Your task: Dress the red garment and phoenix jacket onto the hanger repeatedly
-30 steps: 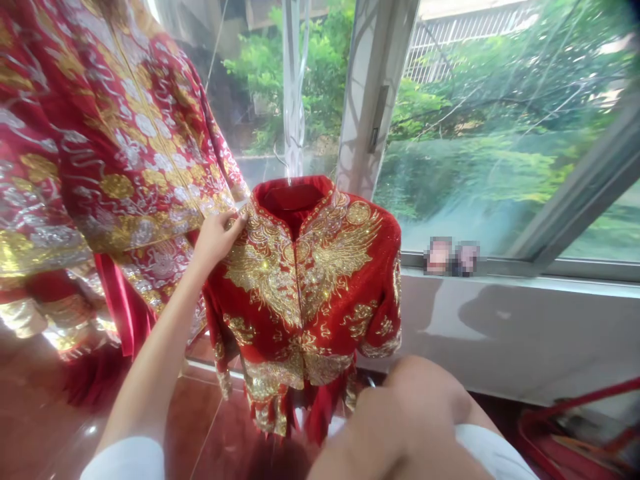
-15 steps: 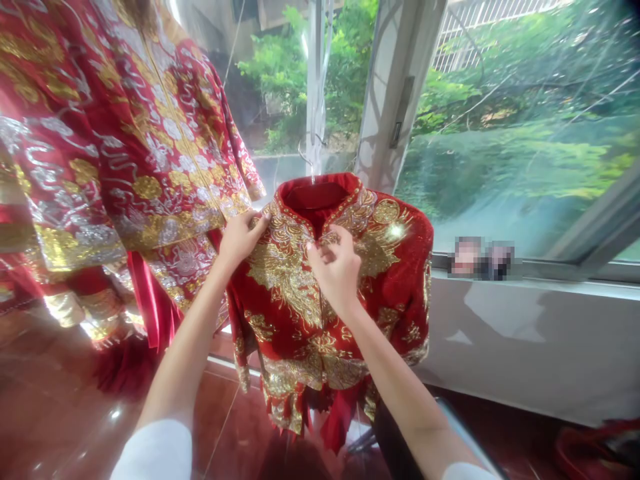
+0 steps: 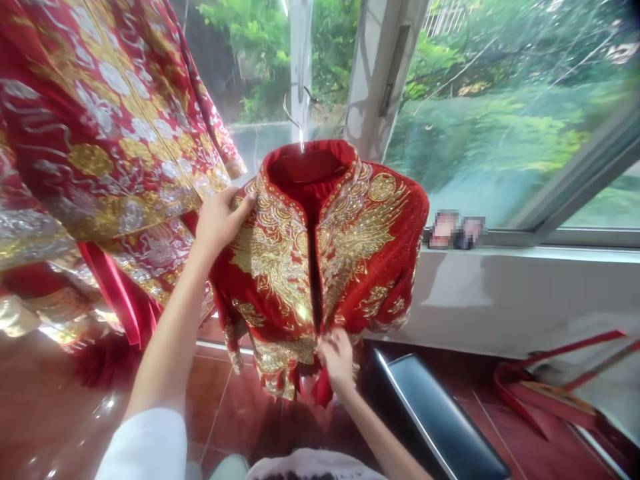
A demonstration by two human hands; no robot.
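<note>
A red jacket (image 3: 280,280) with gold and silver embroidery hangs upright on a hanger (image 3: 301,133), in the middle of the head view. Its front gapes in a narrow dark slit from the stand-up collar down to my right hand. At the jacket's left shoulder in view, my left hand (image 3: 220,217) grips the cloth, thumb on the front. Low on the centre front, my right hand (image 3: 337,357) has its fingers closed at the bottom of the slit. The small part between those fingers is hidden, so whether it is a zip pull or the cloth edge I cannot tell.
More red embroidered garments (image 3: 120,153) hang close on the left. Behind the jacket are windows (image 3: 500,127) with a sill (image 3: 525,250). A black flat-topped object (image 3: 435,407) stands at lower right, near a red-framed item (image 3: 545,393) on the tiled floor (image 3: 240,413).
My right hand has moved from the collar down the jacket's front, and the front has parted along that line. My left hand stays at the shoulder. The view has tilted down slightly.
</note>
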